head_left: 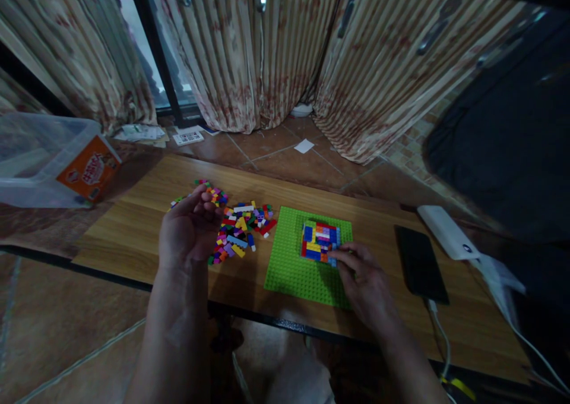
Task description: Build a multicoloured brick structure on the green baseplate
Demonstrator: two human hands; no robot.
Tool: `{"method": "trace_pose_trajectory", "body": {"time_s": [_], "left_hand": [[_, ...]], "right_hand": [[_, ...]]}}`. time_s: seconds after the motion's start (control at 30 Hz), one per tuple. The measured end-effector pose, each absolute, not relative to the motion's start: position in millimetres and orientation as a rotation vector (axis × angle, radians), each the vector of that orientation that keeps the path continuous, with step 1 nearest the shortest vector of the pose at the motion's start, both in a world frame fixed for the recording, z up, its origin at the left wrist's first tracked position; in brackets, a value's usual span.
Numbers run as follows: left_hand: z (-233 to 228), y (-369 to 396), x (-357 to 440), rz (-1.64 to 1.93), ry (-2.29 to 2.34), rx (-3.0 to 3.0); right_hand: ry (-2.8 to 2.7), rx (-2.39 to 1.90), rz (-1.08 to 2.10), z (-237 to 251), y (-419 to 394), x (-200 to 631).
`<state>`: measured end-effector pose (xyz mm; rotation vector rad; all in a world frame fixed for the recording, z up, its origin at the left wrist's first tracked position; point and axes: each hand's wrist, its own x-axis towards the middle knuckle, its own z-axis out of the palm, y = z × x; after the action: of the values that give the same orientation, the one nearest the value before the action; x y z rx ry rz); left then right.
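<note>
My right hand point(366, 282) is at the near right corner of a low block of multicoloured toy bricks point(317, 240). Its thumb and forefinger are pinched on a small toy brick there, mostly covered by the fingertips. The block sits on a green studded baseplate point(285, 261). My left hand point(190, 229) hovers palm up, left of the baseplate, with its fingers loosely bent and nothing visible in the palm. Behind and beside it lies a spread of loose toy bricks point(240, 226) in many colours, partly hidden by that hand.
A wooden table point(120, 226) with a dark front edge carries everything. On the right lie a black phone point(421, 264) with a cable plugged in and a white power strip point(447, 232). At far left stands a clear plastic bin point(44, 154) with an orange label. Curtains hang behind.
</note>
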<state>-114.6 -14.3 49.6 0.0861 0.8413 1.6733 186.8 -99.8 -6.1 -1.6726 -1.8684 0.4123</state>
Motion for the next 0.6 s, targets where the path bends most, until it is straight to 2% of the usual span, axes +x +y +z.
{"method": "trace_pose_trajectory", "body": {"time_s": [0.37,0.53,0.6], "left_hand": [[52,-16,-110,1.672,0.862,0.063],[55,-19,-109,1.692,0.842,0.051],[56,-20,-108,1.689,0.842,0.041]], "right_hand": [[-1.950,-1.609,0.371,-10,-96,193],[-1.928,-1.467,0.343,0,-99,158],[-1.960,-1.405,0.449,4,-102,134]]}}
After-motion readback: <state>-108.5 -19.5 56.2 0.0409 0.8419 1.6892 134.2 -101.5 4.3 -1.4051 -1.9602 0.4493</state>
